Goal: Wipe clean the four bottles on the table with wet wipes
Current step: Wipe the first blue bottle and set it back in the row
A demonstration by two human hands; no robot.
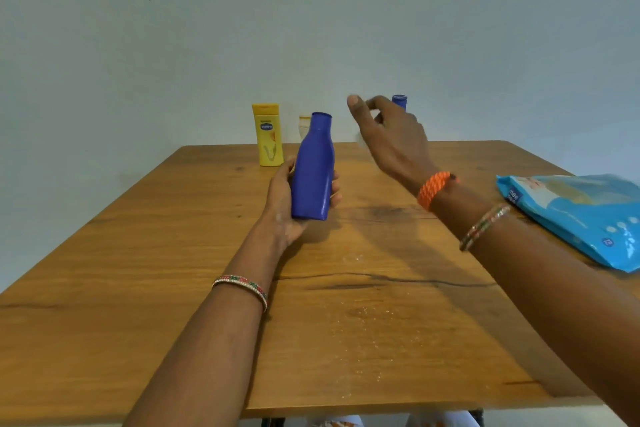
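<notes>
The left hand [289, 198] grips a smooth, glossy blue plastic bottle [313, 170] above the wooden table [173, 253]; the thumb lies along the bottle's left side and the fingertips curl round its right side, its flat base resting against the palm, its narrow neck up and tilted slightly away. The right hand [391, 139] hovers raised beyond and right of it, fingers loosely curled, thumb extended upward; something pale shows blurred beneath the fingers, and whether they hold it cannot be told. Behind this hand stands a second blue bottle [399, 101], only its cap showing. At the far edge stands a flat-sided yellow Vaseline bottle [267, 135], with a small cream bottle [304, 125] just beside it, partly hidden. A crinkled blue wet-wipes pack [581, 215] lies at the right edge. The grained tabletop in front of the arms is bare, flecked with droplets.
</notes>
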